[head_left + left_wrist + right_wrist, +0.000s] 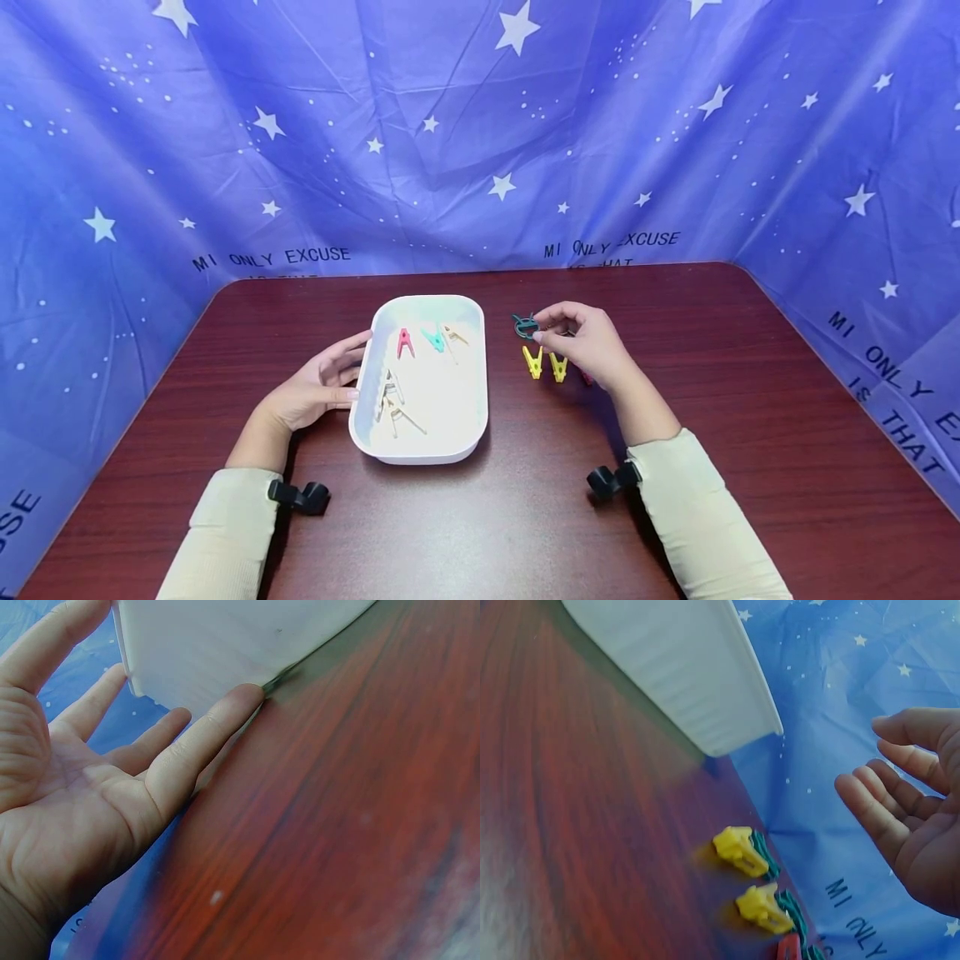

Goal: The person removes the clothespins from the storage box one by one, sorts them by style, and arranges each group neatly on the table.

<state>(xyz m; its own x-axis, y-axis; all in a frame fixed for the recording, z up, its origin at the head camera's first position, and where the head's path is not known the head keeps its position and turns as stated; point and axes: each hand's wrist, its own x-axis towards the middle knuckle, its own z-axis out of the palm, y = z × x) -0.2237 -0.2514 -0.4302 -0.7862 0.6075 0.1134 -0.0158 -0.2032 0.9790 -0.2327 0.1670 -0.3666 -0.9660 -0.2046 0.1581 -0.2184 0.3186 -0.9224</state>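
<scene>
A white tray (pixel 420 457) stands left of centre on the table. Inside it lie a red clip (pixel 405 342), a teal clip (pixel 433 338) and several beige clips (pixel 402 417). Against the tray's left wall rests my left hand (pixel 318 385), its fingers mostly straight and spread. My right hand (pixel 588 340) hovers over a small group of clips on the right. In the right wrist view its fingers bend loosely, with nothing between them. Below it lie two yellow clips (pixel 740 851), green clips (pixel 790 909) and a red clip (pixel 788 947). The hand partly hides this group in the head view.
The dark red wooden table (pixel 525 533) meets a blue curtain (pixel 450 167) with white stars at its back and sides. A black wrist mount (pixel 300 497) sits on the left sleeve, another mount (pixel 612 481) on the right sleeve.
</scene>
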